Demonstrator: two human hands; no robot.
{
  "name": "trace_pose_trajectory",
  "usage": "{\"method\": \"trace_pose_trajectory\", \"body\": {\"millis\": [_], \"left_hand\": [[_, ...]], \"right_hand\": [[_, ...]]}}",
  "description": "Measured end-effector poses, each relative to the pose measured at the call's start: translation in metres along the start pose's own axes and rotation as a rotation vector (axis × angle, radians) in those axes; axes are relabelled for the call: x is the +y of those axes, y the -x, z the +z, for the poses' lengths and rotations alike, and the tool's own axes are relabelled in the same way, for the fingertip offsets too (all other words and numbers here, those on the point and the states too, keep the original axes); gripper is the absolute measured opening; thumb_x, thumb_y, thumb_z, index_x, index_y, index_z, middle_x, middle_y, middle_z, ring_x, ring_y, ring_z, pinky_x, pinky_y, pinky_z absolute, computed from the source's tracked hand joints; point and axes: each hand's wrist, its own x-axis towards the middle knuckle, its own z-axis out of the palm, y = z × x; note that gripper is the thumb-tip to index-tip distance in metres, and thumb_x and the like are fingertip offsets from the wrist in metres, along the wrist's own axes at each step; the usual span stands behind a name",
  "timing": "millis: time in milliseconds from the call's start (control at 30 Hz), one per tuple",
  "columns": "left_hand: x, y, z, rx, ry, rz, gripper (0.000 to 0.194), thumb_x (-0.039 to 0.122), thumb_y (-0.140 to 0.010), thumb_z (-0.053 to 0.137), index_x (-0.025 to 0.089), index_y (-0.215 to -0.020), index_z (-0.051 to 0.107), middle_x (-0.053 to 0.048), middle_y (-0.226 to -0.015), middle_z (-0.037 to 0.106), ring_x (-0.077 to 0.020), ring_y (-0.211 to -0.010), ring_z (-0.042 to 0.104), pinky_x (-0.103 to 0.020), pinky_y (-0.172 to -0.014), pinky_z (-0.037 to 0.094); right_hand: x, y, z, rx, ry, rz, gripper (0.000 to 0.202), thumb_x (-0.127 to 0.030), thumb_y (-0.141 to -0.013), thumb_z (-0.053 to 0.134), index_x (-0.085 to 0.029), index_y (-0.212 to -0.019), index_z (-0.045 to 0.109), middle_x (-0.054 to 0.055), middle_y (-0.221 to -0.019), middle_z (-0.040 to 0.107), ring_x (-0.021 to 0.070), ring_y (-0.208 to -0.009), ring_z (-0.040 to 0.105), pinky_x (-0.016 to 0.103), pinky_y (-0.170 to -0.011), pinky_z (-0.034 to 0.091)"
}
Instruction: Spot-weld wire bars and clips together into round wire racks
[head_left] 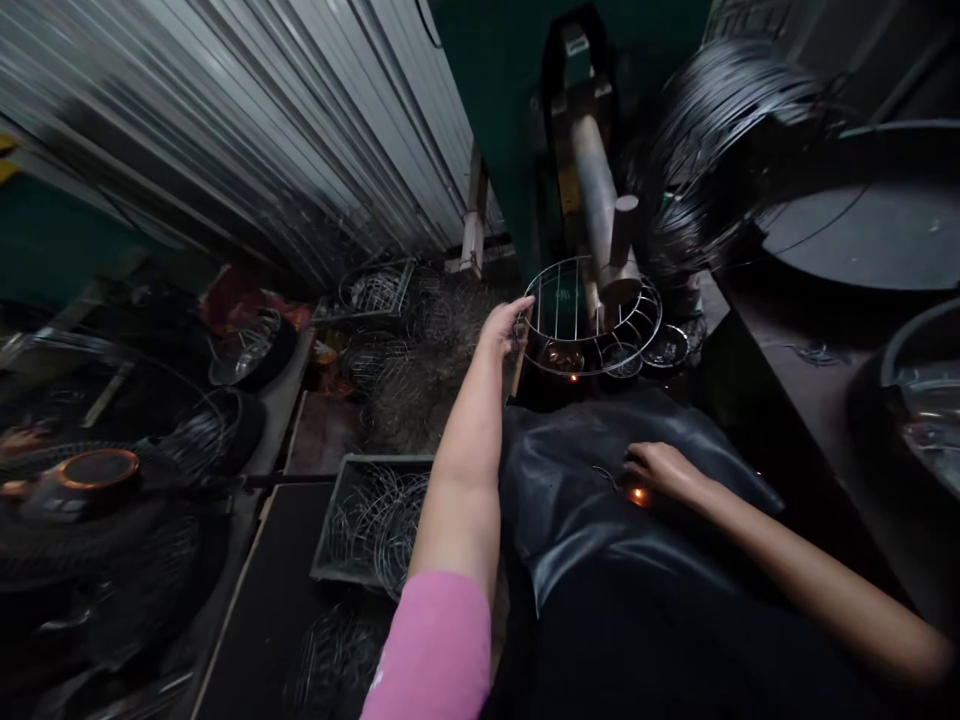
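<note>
A round wire frame point(559, 338) with curved ribs hangs around the lower arm of a machine point(600, 190). My left hand point(508, 325) is closed on the left side of its rim. Over the dark apron on my lap point(577, 470), my right hand point(660, 468) has its fingers bent together at a small curved piece of wire point(604, 476). An orange glow shows just under the right fingers.
On the left, a crate point(337, 570) holds many bent wires, with more wire pieces heaped behind it. A large wire coil point(720, 120) stands behind on the right, beside a wide round basin point(870, 235). A bin point(892, 360) sits at the right edge.
</note>
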Motion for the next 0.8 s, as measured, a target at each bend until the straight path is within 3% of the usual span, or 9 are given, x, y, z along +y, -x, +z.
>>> {"method": "trace_pose_trajectory", "body": {"millis": [100,167,267,433,533,633,800], "left_hand": [[-0.004,-0.001,0.001,-0.032,-0.081,0.062,0.039,0.033,-0.059,0.078,0.02,-0.088,0.056,0.004,-0.059,0.047,-0.0058,-0.048,0.043,-0.017,-0.047,0.032],[-0.015,0.011,0.0,0.019,-0.057,0.07,0.044,0.035,-0.06,0.077,0.02,-0.095,0.054,0.005,-0.06,0.046,-0.0052,-0.047,0.041,-0.017,-0.046,0.03],[-0.033,0.034,-0.007,0.141,0.024,0.068,0.059,0.042,-0.057,0.077,0.023,-0.106,0.049,0.005,-0.065,0.047,-0.0052,-0.048,0.042,-0.018,-0.046,0.03],[-0.045,0.06,-0.02,0.177,0.145,-0.017,0.05,0.054,-0.063,0.068,0.024,-0.099,0.051,0.003,-0.073,0.046,-0.0077,-0.055,0.048,-0.021,-0.051,0.038],[-0.038,0.057,-0.026,0.184,0.14,-0.046,0.04,0.046,-0.063,0.07,0.021,-0.091,0.053,0.001,-0.077,0.047,-0.009,-0.06,0.05,-0.027,-0.058,0.045],[-0.028,0.045,-0.027,0.109,0.129,-0.087,0.032,0.037,-0.065,0.07,0.02,-0.086,0.054,0.001,-0.075,0.05,-0.0096,-0.06,0.05,-0.031,-0.062,0.046],[-0.019,0.028,-0.027,-0.02,0.178,-0.216,0.03,0.046,-0.073,0.059,0.017,-0.073,0.051,0.0,-0.068,0.051,-0.0094,-0.054,0.048,-0.028,-0.058,0.045]], "right_hand": [[-0.012,-0.01,0.015,-0.138,0.146,0.037,0.017,-0.027,-0.078,0.059,-0.014,-0.087,0.065,0.013,-0.092,0.069,0.0256,-0.086,0.065,0.029,-0.069,0.046],[-0.02,-0.014,0.024,-0.143,0.155,0.031,0.021,-0.029,-0.076,0.063,-0.014,-0.09,0.065,0.014,-0.094,0.068,0.0267,-0.088,0.064,0.03,-0.07,0.046],[-0.028,-0.019,0.037,-0.104,0.156,0.026,0.026,-0.031,-0.085,0.052,-0.012,-0.098,0.063,0.016,-0.101,0.065,0.0262,-0.094,0.062,0.031,-0.075,0.046],[-0.032,-0.029,0.049,-0.097,0.133,0.014,0.024,-0.013,-0.086,0.042,-0.01,-0.097,0.063,0.019,-0.1,0.065,0.0254,-0.094,0.063,0.031,-0.076,0.045],[-0.026,-0.023,0.047,-0.133,0.083,-0.046,0.019,-0.012,-0.081,0.048,-0.013,-0.089,0.066,0.014,-0.094,0.069,0.0225,-0.092,0.064,0.025,-0.076,0.044],[-0.018,-0.008,0.044,-0.163,0.046,-0.077,0.022,-0.008,-0.074,0.051,-0.015,-0.088,0.066,0.009,-0.091,0.07,0.0204,-0.089,0.065,0.022,-0.071,0.044],[-0.013,0.0,0.045,-0.229,0.024,-0.06,0.035,-0.002,-0.069,0.047,-0.013,-0.098,0.064,0.012,-0.099,0.069,0.0229,-0.095,0.063,0.025,-0.077,0.043]]}}
